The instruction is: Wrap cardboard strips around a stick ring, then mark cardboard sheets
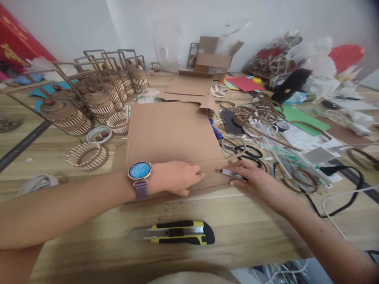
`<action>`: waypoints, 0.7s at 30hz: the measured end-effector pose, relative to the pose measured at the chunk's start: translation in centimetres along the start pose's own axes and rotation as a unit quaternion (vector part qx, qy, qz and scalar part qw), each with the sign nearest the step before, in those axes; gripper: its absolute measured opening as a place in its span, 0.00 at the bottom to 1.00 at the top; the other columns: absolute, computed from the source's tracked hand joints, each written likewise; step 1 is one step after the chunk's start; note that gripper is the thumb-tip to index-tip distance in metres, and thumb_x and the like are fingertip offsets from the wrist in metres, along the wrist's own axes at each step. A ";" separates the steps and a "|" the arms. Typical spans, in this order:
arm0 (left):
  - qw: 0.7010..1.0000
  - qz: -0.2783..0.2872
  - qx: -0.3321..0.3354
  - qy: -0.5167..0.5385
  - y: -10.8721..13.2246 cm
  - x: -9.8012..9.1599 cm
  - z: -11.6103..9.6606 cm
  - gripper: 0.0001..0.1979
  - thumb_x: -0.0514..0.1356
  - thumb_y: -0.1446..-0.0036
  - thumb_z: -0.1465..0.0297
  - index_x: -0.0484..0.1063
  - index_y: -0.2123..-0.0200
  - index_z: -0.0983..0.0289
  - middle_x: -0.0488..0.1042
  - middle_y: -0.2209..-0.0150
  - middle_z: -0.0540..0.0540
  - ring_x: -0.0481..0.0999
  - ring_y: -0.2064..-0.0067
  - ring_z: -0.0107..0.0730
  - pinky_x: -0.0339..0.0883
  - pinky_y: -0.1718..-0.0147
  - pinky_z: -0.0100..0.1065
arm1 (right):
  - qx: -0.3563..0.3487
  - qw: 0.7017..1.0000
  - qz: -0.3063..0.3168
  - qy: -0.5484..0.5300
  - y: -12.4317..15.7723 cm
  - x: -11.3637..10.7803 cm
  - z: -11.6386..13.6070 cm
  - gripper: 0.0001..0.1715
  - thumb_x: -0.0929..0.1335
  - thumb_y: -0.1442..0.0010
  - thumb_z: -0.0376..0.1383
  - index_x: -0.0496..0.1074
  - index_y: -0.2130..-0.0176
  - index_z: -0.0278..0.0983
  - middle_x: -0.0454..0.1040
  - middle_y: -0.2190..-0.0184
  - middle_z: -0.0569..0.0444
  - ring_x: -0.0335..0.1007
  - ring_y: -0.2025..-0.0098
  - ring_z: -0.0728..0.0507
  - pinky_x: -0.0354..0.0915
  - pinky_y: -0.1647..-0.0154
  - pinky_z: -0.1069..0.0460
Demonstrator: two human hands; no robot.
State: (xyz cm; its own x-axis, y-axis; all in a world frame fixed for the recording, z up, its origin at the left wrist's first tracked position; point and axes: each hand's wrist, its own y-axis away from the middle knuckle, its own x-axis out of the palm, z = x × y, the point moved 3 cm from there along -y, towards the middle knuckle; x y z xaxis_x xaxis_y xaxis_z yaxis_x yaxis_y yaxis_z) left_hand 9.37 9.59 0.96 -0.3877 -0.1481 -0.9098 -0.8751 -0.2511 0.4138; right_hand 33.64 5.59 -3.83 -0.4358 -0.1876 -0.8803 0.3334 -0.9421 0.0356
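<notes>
A sheet of brown cardboard (171,130) lies flat on the wooden table, and a strip along its near edge is marked by a crease or line. My left hand (177,177), with a watch at the wrist, rests palm down on that near part, its fingers stretched out. At the sheet's near right corner my right hand (248,179) is closed on a slim pen (232,174) with a clear barrel and dark ends. Closer to me, a yellow and black utility knife (180,232) lies on the table with its blade pointing left.
Several lidded bamboo-slat baskets with tall handles (100,102) crowd the left side. A slatted ring (88,156) sits nearer. On the right lie black-handled scissors (251,152), brown hoops (260,110) and cables (359,181). An opened box (213,61) stands by the wall.
</notes>
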 end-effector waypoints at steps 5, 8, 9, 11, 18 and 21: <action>1.000 -0.007 0.003 -0.002 -0.2 0.1 0.1 0.29 0.63 0.39 0.66 0.62 0.37 0.69 0.72 0.48 0.64 0.77 0.57 0.43 0.67 0.68 0.37 | -0.008 1.000 -0.019 0.000 0.0 0.4 -1.0 0.23 0.67 0.38 0.44 0.76 0.45 0.47 0.74 0.54 0.47 0.75 0.52 0.35 0.73 0.53 0.41; 1.000 -0.014 0.004 -0.002 -0.2 0.2 0.1 0.27 0.63 0.40 0.66 0.64 0.39 0.68 0.72 0.50 0.63 0.77 0.59 0.43 0.67 0.70 0.36 | -0.018 0.999 -0.029 -0.002 0.0 0.5 -1.2 0.22 0.66 0.38 0.45 0.77 0.45 0.47 0.74 0.53 0.46 0.75 0.51 0.35 0.73 0.53 0.42; 1.000 -0.018 0.005 -0.001 -0.3 0.3 0.2 0.26 0.63 0.40 0.66 0.65 0.40 0.68 0.73 0.50 0.63 0.77 0.59 0.43 0.66 0.71 0.36 | -0.021 0.999 -0.029 -0.002 0.0 0.5 -1.2 0.22 0.66 0.38 0.45 0.77 0.46 0.47 0.73 0.53 0.46 0.75 0.51 0.35 0.73 0.53 0.42; 1.000 -0.025 0.009 0.000 -0.3 0.5 0.2 0.26 0.64 0.40 0.66 0.66 0.41 0.69 0.73 0.51 0.63 0.77 0.60 0.43 0.66 0.72 0.36 | -0.025 0.999 -0.027 -0.003 0.0 0.4 -1.1 0.22 0.66 0.38 0.44 0.77 0.46 0.46 0.73 0.53 0.46 0.75 0.51 0.35 0.73 0.52 0.42; 1.000 -0.019 0.008 0.005 -0.4 0.1 0.0 0.23 0.64 0.41 0.67 0.68 0.44 0.69 0.73 0.49 0.63 0.77 0.58 0.43 0.67 0.70 0.37 | -0.010 1.000 -0.008 0.002 -0.4 0.2 -1.3 0.24 0.66 0.38 0.47 0.76 0.45 0.45 0.74 0.53 0.45 0.74 0.51 0.34 0.72 0.53 0.41; 1.000 -0.008 -0.001 0.010 -0.3 -0.2 -0.1 0.24 0.64 0.40 0.68 0.67 0.43 0.70 0.73 0.50 0.63 0.77 0.58 0.42 0.67 0.70 0.36 | -0.005 1.000 -0.002 0.003 -0.6 0.0 -1.2 0.24 0.67 0.40 0.46 0.76 0.46 0.44 0.75 0.52 0.44 0.74 0.51 0.34 0.72 0.52 0.41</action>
State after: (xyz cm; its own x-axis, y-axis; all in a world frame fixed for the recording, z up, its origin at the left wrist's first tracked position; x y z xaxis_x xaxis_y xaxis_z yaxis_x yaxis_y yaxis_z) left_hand 9.76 9.57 1.06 -0.3686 -0.1625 -0.9153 -0.8802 -0.2557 0.3998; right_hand 34.45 6.44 -4.40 -0.4312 -0.1827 -0.8836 0.3403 -0.9399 0.0283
